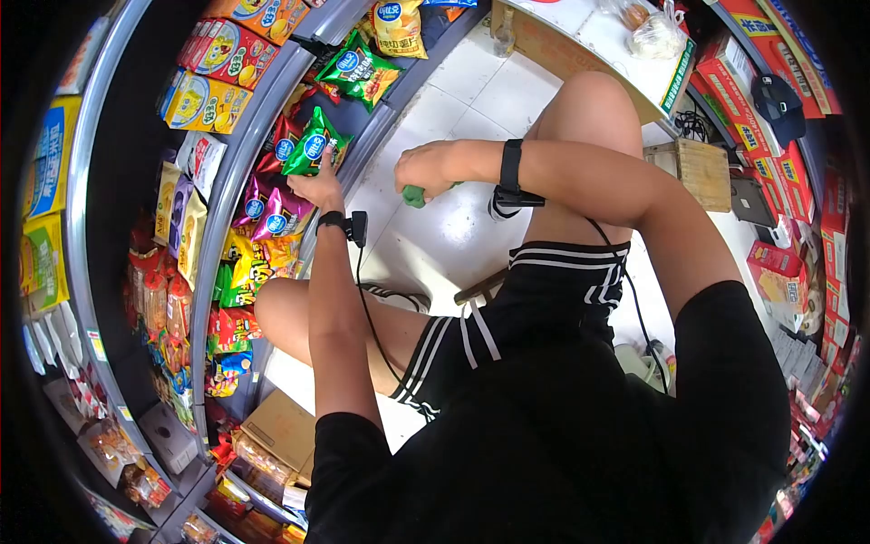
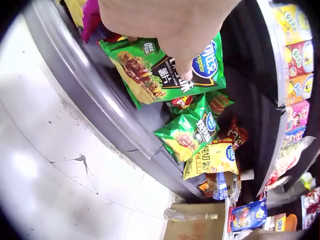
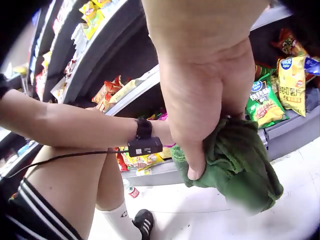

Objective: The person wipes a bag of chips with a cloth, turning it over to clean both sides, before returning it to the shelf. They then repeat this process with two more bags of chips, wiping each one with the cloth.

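Note:
My left hand (image 1: 317, 189) holds a green chip bag (image 1: 315, 145) at the low shelf, thumb on its printed front in the left wrist view, where the same green bag (image 2: 162, 70) lies over the shelf edge. Another green bag (image 2: 192, 131) and a yellow bag (image 2: 212, 160) sit beyond it. My right hand (image 1: 430, 170) is over the floor, to the right of the shelf, gripping a crumpled green cloth (image 1: 414, 196). In the right wrist view the cloth (image 3: 240, 165) hangs from the curled right hand (image 3: 200, 100), partly hidden by it.
Purple bags (image 1: 276, 218) and yellow bags (image 1: 258, 258) line the same shelf nearer the body. A glass bottle (image 1: 504, 34) stands by a white-topped counter (image 1: 598, 36). A wooden stool (image 1: 702, 174) and red boxes are at the right. Cables run from both wrists.

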Action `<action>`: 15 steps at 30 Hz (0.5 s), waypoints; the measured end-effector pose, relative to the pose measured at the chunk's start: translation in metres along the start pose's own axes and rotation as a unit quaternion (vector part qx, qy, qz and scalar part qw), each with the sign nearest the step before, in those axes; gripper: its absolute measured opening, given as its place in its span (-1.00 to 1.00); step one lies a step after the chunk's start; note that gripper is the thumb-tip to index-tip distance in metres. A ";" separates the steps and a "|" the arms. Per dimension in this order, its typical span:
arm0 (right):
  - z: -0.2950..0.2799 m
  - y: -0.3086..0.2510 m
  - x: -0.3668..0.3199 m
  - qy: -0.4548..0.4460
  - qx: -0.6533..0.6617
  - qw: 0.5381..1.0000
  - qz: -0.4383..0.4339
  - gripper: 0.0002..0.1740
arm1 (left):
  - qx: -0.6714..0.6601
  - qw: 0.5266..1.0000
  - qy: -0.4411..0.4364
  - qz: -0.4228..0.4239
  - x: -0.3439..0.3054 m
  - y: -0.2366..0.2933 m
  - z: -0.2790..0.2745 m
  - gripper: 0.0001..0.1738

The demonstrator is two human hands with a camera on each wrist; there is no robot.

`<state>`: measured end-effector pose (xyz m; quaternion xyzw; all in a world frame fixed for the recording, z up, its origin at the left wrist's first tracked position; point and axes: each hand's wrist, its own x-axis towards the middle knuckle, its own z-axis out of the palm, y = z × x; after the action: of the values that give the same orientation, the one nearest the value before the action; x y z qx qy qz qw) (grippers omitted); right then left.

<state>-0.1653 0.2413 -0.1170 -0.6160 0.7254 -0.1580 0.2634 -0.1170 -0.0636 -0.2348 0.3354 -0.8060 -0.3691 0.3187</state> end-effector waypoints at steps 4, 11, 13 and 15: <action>-0.010 -0.010 0.000 -0.046 -0.011 0.998 0.035 -0.40 | 0.063 0.997 0.021 0.032 0.001 -0.005 0.000 0.03; -0.008 -0.029 0.000 -0.013 0.001 1.000 -0.005 -0.60 | 0.116 0.993 0.012 -0.009 0.002 -0.032 0.002 0.02; -0.008 -0.029 0.001 -0.013 0.004 1.000 -0.010 -0.61 | 0.120 0.993 0.006 -0.018 0.002 -0.030 0.000 0.08; -0.007 -0.030 0.002 -0.023 0.004 1.000 -0.003 -0.62 | 0.125 0.992 0.001 -0.028 0.002 -0.033 -0.002 0.14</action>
<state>-0.1454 0.2329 -0.0953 -0.6208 0.7166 -0.1471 0.2819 -0.1070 -0.0822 -0.2598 0.3956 -0.8355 -0.2744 0.2649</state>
